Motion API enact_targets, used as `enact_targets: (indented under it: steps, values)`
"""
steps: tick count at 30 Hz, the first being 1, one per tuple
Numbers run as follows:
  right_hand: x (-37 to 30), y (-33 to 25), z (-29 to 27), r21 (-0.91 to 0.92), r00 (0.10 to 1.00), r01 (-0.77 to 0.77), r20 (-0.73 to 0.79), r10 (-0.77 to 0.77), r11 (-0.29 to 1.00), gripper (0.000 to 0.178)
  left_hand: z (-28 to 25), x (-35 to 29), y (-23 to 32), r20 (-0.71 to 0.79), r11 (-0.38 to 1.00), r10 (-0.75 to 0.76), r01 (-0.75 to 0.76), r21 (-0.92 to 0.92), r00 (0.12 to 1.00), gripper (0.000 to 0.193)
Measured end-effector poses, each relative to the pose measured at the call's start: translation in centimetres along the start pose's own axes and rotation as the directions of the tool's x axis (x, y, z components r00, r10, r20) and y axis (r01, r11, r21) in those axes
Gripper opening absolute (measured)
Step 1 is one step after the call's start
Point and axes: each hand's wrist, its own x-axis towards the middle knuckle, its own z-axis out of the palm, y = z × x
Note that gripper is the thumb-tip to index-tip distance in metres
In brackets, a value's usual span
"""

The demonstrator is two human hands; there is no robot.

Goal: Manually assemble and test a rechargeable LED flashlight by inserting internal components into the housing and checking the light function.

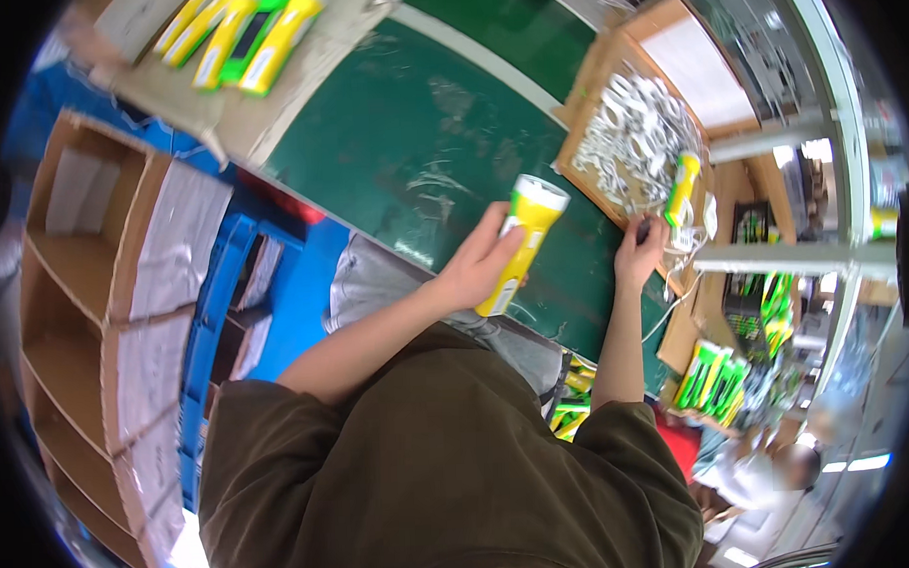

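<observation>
My left hand (482, 265) is wrapped round a yellow and green flashlight (523, 244) with a white head, held tilted above the green tabletop (399, 136). My right hand (642, 252) is at the front corner of a cardboard box (582, 164) full of white cables (634, 127). Its fingers are closed round a small dark thing (644, 229) too blurred to name. Just beside that hand, a second yellow and green flashlight (683, 190) leans at the box's edge. A white cord (673, 311) trails below it.
Several yellow and green flashlights (241, 36) lie on cardboard at the far left. More flashlights (711, 380) stand in a box at right. A cardboard shelf unit (95, 297) and a blue crate (216, 322) are at left. A metal frame (794, 259) crosses the right side. A person (766, 473) is behind it.
</observation>
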Motion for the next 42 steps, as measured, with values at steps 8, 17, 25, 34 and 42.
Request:
enact_targets:
  steps: [8,17,25,34,42]
  values:
    - [0.1,0.4,-0.7,0.180,0.990,-0.123,-0.052,0.134,0.976,0.016,0.2,0.7,0.3,0.001,0.997,0.021,-0.021,0.077,1.000,0.030]
    - [0.1,0.8,-0.7,0.253,0.983,-0.085,-0.138,0.123,0.964,0.010,0.7,0.7,0.1,-0.053,0.979,0.043,-0.031,0.201,0.998,0.043]
    - [0.3,0.7,-0.5,0.266,0.979,-0.083,-0.161,0.129,0.961,0.010,0.8,0.6,0.2,-0.070,0.973,0.067,-0.050,0.227,0.995,0.045]
    - [0.1,0.3,-1.1,0.262,0.983,-0.149,-0.062,0.170,0.954,0.017,1.1,0.8,0.3,-0.086,0.976,0.072,-0.052,0.211,0.994,0.042]
    - [0.2,0.8,-1.0,0.287,0.994,-0.051,-0.076,0.075,0.957,0.017,1.2,0.8,0.0,-0.168,0.969,0.054,-0.011,0.247,0.984,0.047]
